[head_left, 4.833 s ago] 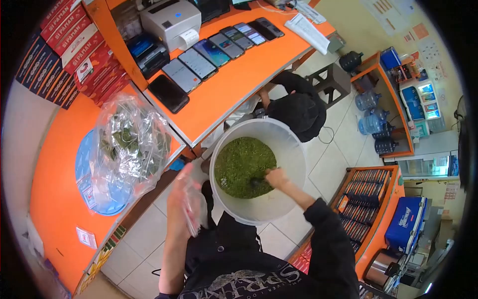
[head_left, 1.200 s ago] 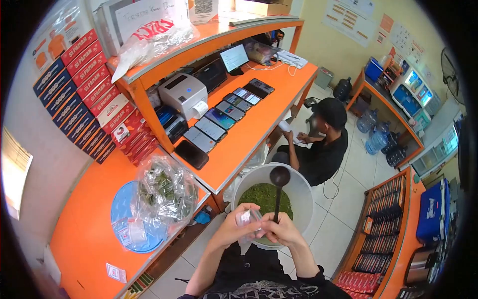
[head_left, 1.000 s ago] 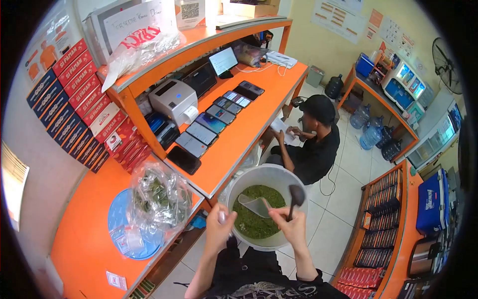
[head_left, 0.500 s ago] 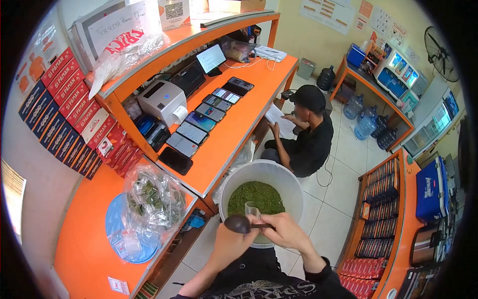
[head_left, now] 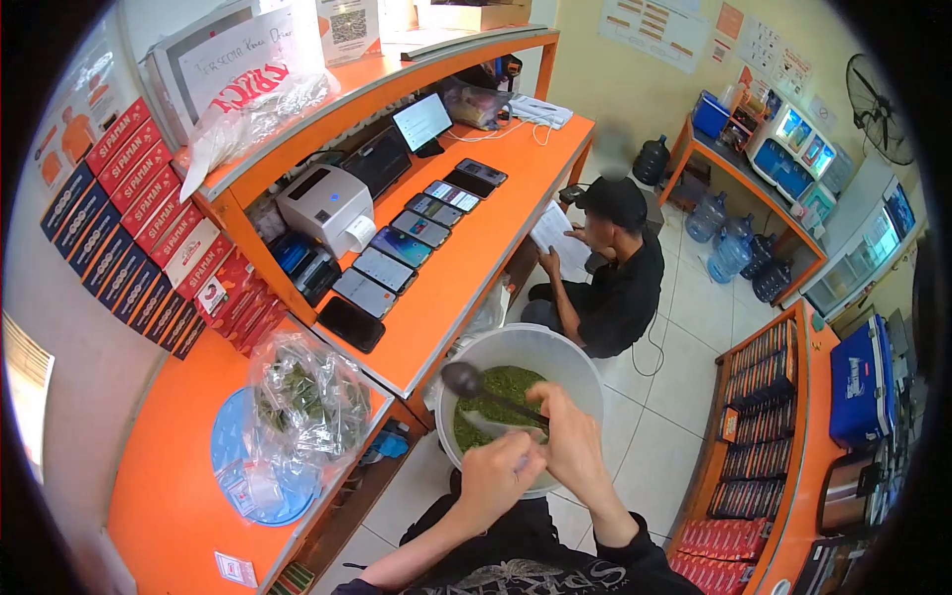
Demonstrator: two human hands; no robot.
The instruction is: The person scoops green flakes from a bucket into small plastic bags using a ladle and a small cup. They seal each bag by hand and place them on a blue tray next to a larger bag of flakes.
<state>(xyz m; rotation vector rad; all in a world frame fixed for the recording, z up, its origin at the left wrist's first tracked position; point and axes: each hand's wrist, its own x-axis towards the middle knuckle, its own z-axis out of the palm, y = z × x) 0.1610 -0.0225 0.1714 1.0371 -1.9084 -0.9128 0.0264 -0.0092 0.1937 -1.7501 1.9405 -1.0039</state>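
A white bucket point(head_left: 587, 372) stands in front of me with chopped green leaves point(head_left: 511, 382) inside. Over its near side, my right hand point(head_left: 573, 436) is closed round the handle of a dark ladle point(head_left: 462, 380), whose bowl points left above the leaves. Close beside it, my left hand point(head_left: 499, 474) has its fingers pressed together at a small clear plastic bag point(head_left: 488, 424), which lies partly under the ladle handle. The two hands meet near the bag's right end.
A person in black point(head_left: 620, 268) sits beyond the bucket, holding papers. Left is an orange counter point(head_left: 436, 327) with phones and a printer point(head_left: 325, 205); nearer, a blue tray point(head_left: 226, 436) bears a plastic bag of leaves point(head_left: 302, 397). Shelves point(head_left: 764, 426) stand right.
The ladle's bowl has moved up and away from my left hand, over the bucket. My left hand has shifted right and down, and the clear bag now lies tilted leftward.
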